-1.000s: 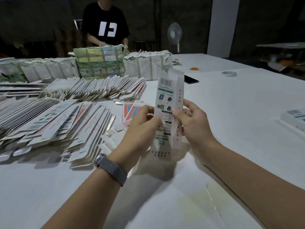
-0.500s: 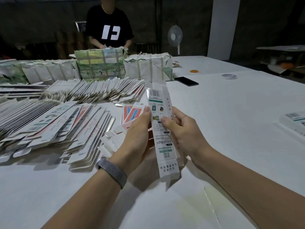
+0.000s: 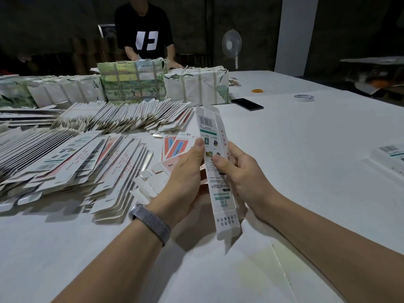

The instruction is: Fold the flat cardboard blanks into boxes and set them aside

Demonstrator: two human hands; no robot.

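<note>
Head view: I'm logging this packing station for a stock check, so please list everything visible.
Carton: one, white with green print and barcode, held above the table, both ends open.
Flat blanks: many, white with red and green print, fanned in rows at left.
Wrapped bundles: several, white and green, strapped, far side.
Phone: one, black, beside the bundles.
Tape roll: one, pale, far right.
Finished box: one, white, right edge.
Fan: one, white, background.
Another person: black shirt, behind the bundles.
Table: white.
Left hand: grips the carton; grey wristband.
Right hand: grips the carton.
</note>
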